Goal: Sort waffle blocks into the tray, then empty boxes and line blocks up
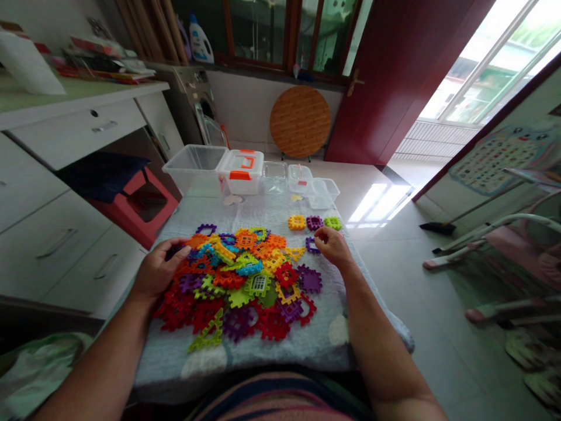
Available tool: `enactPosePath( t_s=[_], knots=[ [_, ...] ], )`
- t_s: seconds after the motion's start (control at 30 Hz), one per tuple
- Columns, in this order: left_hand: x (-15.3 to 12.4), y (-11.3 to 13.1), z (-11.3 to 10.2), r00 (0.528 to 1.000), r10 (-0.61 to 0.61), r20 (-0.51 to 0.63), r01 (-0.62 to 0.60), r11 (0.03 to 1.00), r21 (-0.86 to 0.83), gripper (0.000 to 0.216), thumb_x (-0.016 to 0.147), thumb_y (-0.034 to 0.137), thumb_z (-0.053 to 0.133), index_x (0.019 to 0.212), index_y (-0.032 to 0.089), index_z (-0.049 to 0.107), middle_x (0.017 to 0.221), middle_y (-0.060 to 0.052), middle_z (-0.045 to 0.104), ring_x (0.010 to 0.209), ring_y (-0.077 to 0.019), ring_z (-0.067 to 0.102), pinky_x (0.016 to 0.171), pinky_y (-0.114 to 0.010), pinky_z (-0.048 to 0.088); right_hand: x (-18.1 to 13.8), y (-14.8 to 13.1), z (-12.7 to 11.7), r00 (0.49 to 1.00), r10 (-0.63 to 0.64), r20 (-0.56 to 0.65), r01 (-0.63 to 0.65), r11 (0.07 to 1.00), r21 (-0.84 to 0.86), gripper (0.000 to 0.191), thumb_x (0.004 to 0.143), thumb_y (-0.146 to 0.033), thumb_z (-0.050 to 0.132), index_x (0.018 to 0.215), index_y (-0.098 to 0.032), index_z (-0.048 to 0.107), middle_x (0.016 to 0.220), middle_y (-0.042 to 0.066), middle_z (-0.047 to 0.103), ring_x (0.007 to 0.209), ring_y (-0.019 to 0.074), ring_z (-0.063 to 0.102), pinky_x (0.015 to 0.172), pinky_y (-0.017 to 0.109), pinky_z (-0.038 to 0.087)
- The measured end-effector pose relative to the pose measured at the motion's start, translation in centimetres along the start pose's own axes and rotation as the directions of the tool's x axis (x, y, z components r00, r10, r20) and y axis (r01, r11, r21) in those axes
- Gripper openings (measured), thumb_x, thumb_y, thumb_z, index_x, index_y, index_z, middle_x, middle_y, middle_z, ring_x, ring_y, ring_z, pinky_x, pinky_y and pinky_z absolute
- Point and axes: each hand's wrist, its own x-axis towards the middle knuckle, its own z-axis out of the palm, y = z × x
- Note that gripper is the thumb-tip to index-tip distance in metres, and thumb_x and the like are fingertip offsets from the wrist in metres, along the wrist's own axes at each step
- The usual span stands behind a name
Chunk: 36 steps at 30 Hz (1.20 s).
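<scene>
A heap of colourful interlocking plastic tiles point(245, 275) lies on a grey-blue cloth point(307, 345) over a small table. My left hand point(160, 269) rests at the heap's left edge with fingers curled over the tiles. My right hand point(333, 245) is at the heap's upper right, fingers pinched on a purple tile point(312, 244). Beyond it three tiles lie in a row: an orange tile point(297, 222), a purple tile point(314, 222) and a green tile point(333, 223).
Clear plastic boxes stand along the table's far edge: a large tub point(195, 166), a white lidded box with orange latch point(241, 171) and smaller tubs point(323, 193). White drawers point(56, 234) and a red stool point(140, 204) are on the left. Tiled floor lies to the right.
</scene>
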Motion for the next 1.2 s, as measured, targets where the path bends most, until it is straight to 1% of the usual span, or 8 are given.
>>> enactPosePath(
  t_s=[0.07, 0.17, 0.33, 0.53, 0.77, 1.0, 1.13, 1.2],
  knots=[
    [0.0, 0.1, 0.0, 1.000, -0.002, 0.003, 0.002, 1.000, -0.006, 0.046, 0.075, 0.057, 0.059, 0.104, 0.022, 0.067, 0.109, -0.005, 0.071, 0.103, -0.0280, 0.065, 0.102, -0.041, 0.048, -0.1, 0.1, -0.1, 0.999, -0.025, -0.033, 0.021, 0.994, -0.104, 0.017, 0.076, -0.028, 0.060, 0.089, -0.019, 0.067, 0.084, 0.004, 0.061, 0.078, 0.0190, 0.056, 0.077, 0.033, 0.045],
    [-0.1, 0.0, 0.0, 1.000, -0.006, 0.012, 0.006, 1.000, 0.004, 0.047, 0.077, 0.057, 0.058, 0.106, 0.022, 0.067, 0.110, -0.004, 0.070, 0.103, -0.0277, 0.065, 0.101, -0.040, 0.048, -0.3, 0.5, -0.2, 0.998, -0.026, 0.058, 0.038, 0.975, -0.220, 0.034, 0.075, -0.036, 0.068, 0.104, -0.018, 0.067, 0.102, 0.009, 0.060, 0.096, 0.0236, 0.055, 0.091, 0.039, 0.043],
    [0.0, -0.4, -0.1, 1.000, 0.009, 0.009, -0.009, 1.000, 0.028, 0.049, 0.077, 0.058, 0.057, 0.107, 0.021, 0.067, 0.108, -0.004, 0.070, 0.101, -0.0269, 0.065, 0.099, -0.040, 0.049, -0.6, 0.6, -0.2, 0.981, -0.060, 0.186, 0.103, 0.967, -0.233, 0.045, 0.068, -0.034, 0.076, 0.109, -0.018, 0.066, 0.102, 0.007, 0.060, 0.099, 0.0234, 0.054, 0.094, 0.038, 0.041],
    [0.1, -0.5, -0.2, 1.000, 0.022, 0.012, -0.022, 0.999, 0.043, 0.046, 0.078, 0.056, 0.058, 0.106, 0.022, 0.067, 0.108, -0.003, 0.071, 0.100, -0.0267, 0.066, 0.097, -0.039, 0.050, -0.4, -0.3, -0.1, 0.988, 0.044, 0.151, -0.050, 0.998, 0.039, 0.022, 0.074, -0.029, 0.062, 0.095, -0.020, 0.065, 0.071, -0.003, 0.058, 0.064, 0.0140, 0.050, 0.065, 0.028, 0.041],
    [0.1, -0.6, 0.0, 1.000, 0.011, -0.005, -0.011, 1.000, -0.001, 0.047, 0.075, 0.056, 0.060, 0.106, 0.022, 0.068, 0.109, -0.005, 0.071, 0.101, -0.0279, 0.066, 0.097, -0.041, 0.051, -0.6, -2.2, 2.3, 0.975, 0.025, 0.221, -0.138, 0.849, 0.510, 0.034, 0.077, -0.042, 0.063, 0.102, -0.020, 0.063, 0.082, 0.000, 0.064, 0.067, 0.0131, 0.056, 0.063, 0.027, 0.046],
    [0.2, -0.7, 0.0, 1.000, 0.027, -0.001, -0.027, 1.000, -0.012, 0.047, 0.076, 0.056, 0.060, 0.106, 0.021, 0.067, 0.112, -0.005, 0.071, 0.105, -0.0267, 0.065, 0.102, -0.040, 0.047, -0.6, -2.3, 2.4, 0.999, -0.038, 0.003, 0.036, 0.959, 0.282, 0.024, 0.077, -0.033, 0.060, 0.096, -0.020, 0.066, 0.093, 0.005, 0.068, 0.083, 0.0173, 0.058, 0.077, 0.033, 0.047],
    [0.1, -0.6, 0.0, 0.999, 0.035, -0.002, -0.035, 0.999, -0.011, 0.047, 0.076, 0.056, 0.059, 0.104, 0.020, 0.067, 0.112, -0.005, 0.071, 0.106, -0.0265, 0.065, 0.103, -0.038, 0.047, -0.5, -2.2, 2.4, 0.999, -0.029, 0.034, 0.021, 0.976, 0.216, 0.015, 0.077, -0.030, 0.058, 0.086, -0.020, 0.065, 0.082, 0.002, 0.066, 0.073, 0.0155, 0.056, 0.070, 0.030, 0.046],
    [0.0, -0.6, 0.1, 1.000, 0.027, 0.002, -0.027, 0.999, -0.027, 0.047, 0.077, 0.056, 0.060, 0.105, 0.020, 0.067, 0.112, -0.005, 0.070, 0.106, -0.0263, 0.065, 0.104, -0.037, 0.046, -0.5, -2.4, 1.8, 0.992, -0.010, 0.125, -0.014, 0.982, 0.190, 0.010, 0.078, -0.028, 0.056, 0.078, -0.020, 0.062, 0.073, 0.000, 0.062, 0.066, 0.0139, 0.052, 0.063, 0.028, 0.043]
  ],
)
